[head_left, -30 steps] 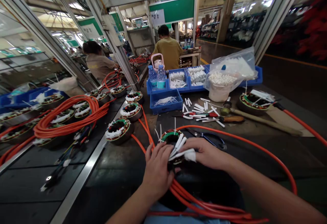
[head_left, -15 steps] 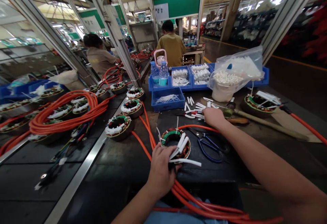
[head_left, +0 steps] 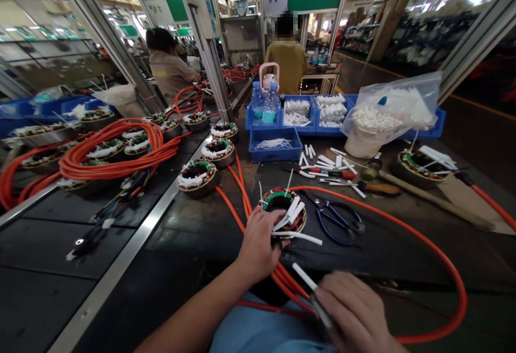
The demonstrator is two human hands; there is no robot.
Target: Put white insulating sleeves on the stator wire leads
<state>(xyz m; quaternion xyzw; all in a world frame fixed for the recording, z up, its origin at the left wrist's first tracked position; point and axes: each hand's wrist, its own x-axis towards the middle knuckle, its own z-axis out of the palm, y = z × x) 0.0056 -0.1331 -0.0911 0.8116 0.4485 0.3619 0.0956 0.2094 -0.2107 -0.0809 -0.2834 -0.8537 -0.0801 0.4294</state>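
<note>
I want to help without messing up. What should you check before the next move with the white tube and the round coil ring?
1. Left hand steadying the coil ring: ok, its fingers rest on the ring's near edge.
2. Right hand holding a white tube: ok, one end sticks out toward the ring, though the grip is blurred.
3. Ring flat on the table: ok.
4. Scissors out of the way: ok, they lie untouched to the right of the ring.
5. Orange cable clear of the hands: not ok, strands run between them.
6. A free spot on the ring for the tube: cannot tell, too small.
</note>
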